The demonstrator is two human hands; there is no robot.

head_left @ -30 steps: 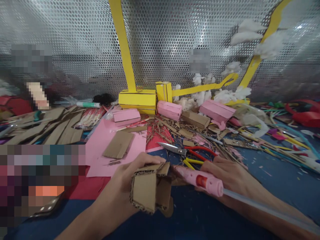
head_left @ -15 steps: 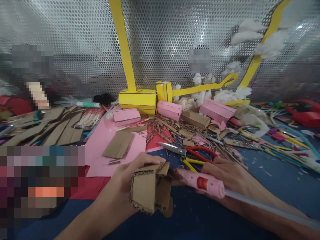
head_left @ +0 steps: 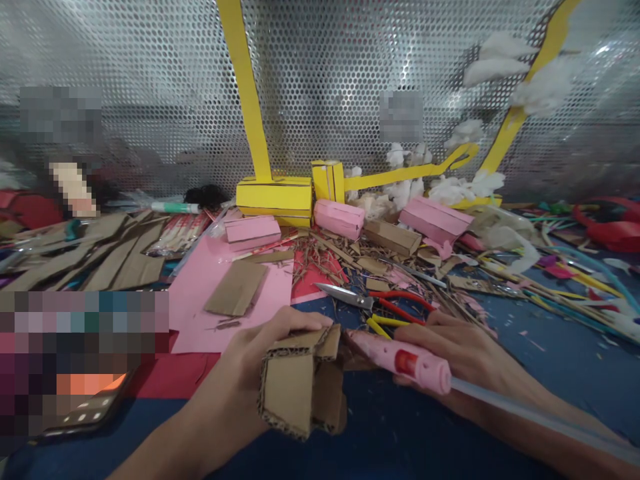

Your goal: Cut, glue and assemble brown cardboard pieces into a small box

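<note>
A small folded cardboard box (head_left: 289, 393) with open flaps is gripped by my left hand (head_left: 255, 357), near the bottom centre. My right hand (head_left: 450, 350) is wrapped round a pink glue gun (head_left: 410, 360), whose nozzle points left at the box's right side. A clear glue stick (head_left: 535, 415) sticks out of the gun's back toward the lower right. Just beyond the hands lie scissors with red handles (head_left: 350, 296) and a tool with yellow handles (head_left: 383, 327), partly hidden by my right hand.
Yellow boxes (head_left: 274, 197), pink boxes (head_left: 253, 230) and cotton (head_left: 450, 189) stand by the perforated metal wall (head_left: 320, 80). Cardboard strips (head_left: 120, 257) lie left, on pink paper a cardboard piece (head_left: 237, 288), and a phone (head_left: 95, 407) at lower left. Scraps cover the middle and right.
The glue gun and my right hand have shifted very slightly, and the cardboard box has tilted a little. Both hands keep their hold.
</note>
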